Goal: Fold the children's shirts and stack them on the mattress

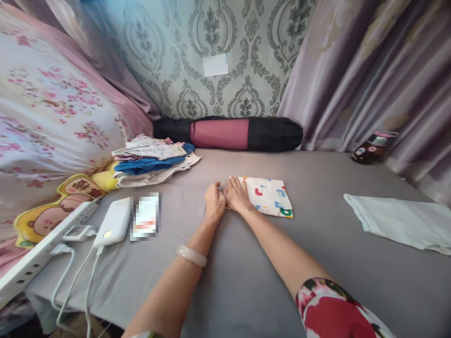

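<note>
A folded white cloth garment (269, 195) with colourful printed shapes lies flat on the grey-covered surface in front of me. My right hand (237, 193) rests on its left part, palm down, with the fingers stretched out. Close against the cloth's left edge is my left hand (215, 202), its fingers curled in. Whether those fingers grip the cloth's edge is hidden from view. A pale bangle (191, 256) circles my left wrist.
At back left sits a stack of folded clothes (151, 162). Left are a power strip (45, 244), a white power bank (113, 220) with cables, and a blurred-out phone-like object (145, 217). A pale folded cloth (401, 223) and dark bottle (373, 148) lie right; a rolled bag (218, 134) behind.
</note>
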Motion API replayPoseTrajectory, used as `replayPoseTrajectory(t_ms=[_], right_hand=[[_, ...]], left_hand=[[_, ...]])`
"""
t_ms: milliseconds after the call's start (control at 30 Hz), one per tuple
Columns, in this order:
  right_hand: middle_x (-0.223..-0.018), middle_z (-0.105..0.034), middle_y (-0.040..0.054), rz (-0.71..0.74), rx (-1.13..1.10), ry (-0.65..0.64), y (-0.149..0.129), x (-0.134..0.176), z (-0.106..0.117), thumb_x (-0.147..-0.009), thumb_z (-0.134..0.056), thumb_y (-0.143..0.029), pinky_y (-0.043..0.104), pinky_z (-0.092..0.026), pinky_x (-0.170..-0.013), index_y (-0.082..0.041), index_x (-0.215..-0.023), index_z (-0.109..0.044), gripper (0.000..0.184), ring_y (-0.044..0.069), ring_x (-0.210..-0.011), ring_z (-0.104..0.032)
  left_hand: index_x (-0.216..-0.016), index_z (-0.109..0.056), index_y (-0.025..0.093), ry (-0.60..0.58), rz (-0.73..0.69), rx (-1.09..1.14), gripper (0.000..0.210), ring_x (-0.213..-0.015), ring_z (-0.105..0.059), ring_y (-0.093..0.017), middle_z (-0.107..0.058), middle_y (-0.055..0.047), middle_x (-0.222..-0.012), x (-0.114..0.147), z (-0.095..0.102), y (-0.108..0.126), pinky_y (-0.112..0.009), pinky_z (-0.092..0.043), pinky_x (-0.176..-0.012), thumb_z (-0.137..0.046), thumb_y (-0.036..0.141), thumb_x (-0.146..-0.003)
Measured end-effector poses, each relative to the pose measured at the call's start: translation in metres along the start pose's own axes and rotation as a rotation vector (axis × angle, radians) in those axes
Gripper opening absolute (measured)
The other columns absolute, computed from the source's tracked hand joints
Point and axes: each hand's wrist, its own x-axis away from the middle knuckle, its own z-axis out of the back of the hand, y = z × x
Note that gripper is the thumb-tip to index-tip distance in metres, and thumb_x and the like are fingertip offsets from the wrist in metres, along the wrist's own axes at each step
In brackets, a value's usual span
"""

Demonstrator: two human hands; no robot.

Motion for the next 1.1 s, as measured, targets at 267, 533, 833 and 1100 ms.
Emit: replayPoseTrajectory(t_ms=[267, 533, 833, 1100], right_hand=[[-0.156, -0.030, 0.0119, -0.015, -0.070, 0.007, 0.032, 0.006, 0.028, -0.099, -0.020, -0.030, 0.047, -0.014, -0.117, -0.011, -0.146, -0.036, 0.053, 0.022, -0.145, -0.022], [-0.157, -0.028, 0.0109, -0.016, 0.121, -0.024, 0.062, 0.021, 0.023, -0.098, -0.025, -0.030, 0.051, -0.010, -0.117, -0.011, -0.149, -0.032, 0.055, 0.024, -0.146, -0.018], [-0.156, -0.031, 0.0096, -0.022, 0.076, 0.020, 0.060, 0.022, 0.021, -0.098, -0.024, -0.030, 0.048, -0.010, -0.118, -0.012, -0.148, -0.035, 0.054, 0.024, -0.146, -0.020], [-0.157, -0.029, 0.0145, -0.136, 0.063, 0.057, 0.076, 0.036, 0.033, -0.100, -0.022, -0.034, 0.049, -0.011, -0.117, -0.010, -0.147, -0.035, 0.055, 0.025, -0.145, -0.020]], left_hand=[[-0.128, -0.050, 0.021, -0.204, -0.222, -0.198, 0.040, -0.130, -0.047, -0.024, -0.060, -0.010, -0.131, 0.012, 0.007, 0.020, -0.048, -0.032, -0.109, -0.035, 0.015, -0.091], [-0.138, -0.047, 0.023, -0.472, -0.360, -0.357, 0.044, -0.139, -0.037, -0.026, -0.048, -0.010, -0.146, 0.015, 0.005, 0.034, -0.059, -0.017, -0.115, -0.033, 0.027, -0.097], [-0.138, -0.048, 0.025, -0.468, -0.364, -0.360, 0.043, -0.140, -0.036, -0.026, -0.046, -0.009, -0.148, 0.014, 0.004, 0.031, -0.059, -0.017, -0.115, -0.032, 0.034, -0.099], [-0.138, -0.047, 0.025, -0.460, -0.373, -0.349, 0.049, -0.140, -0.036, -0.028, -0.044, -0.012, -0.149, 0.014, 0.004, 0.030, -0.058, -0.017, -0.115, -0.038, 0.050, -0.096]])
